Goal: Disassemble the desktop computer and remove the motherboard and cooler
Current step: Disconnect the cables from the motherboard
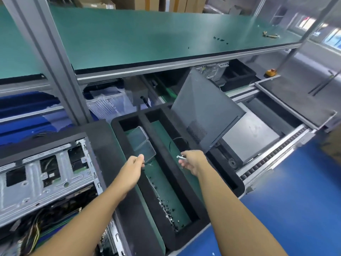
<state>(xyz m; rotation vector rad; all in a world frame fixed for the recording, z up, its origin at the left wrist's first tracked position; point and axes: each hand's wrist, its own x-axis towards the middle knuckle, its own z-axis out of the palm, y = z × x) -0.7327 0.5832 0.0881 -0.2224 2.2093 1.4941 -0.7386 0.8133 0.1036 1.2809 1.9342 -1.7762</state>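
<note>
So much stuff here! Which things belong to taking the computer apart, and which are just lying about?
Part of the job: open computer case; grey side panel; black foam tray; loose screws in it; small metal part pinched in the right hand.
Just lying about: orange object far right; yellowish item on the upper shelf; cardboard boxes behind.

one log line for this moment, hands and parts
left hand: fingers curled over foam tray, contents unclear | right hand: pinches small metal part | computer case: open, at left
</note>
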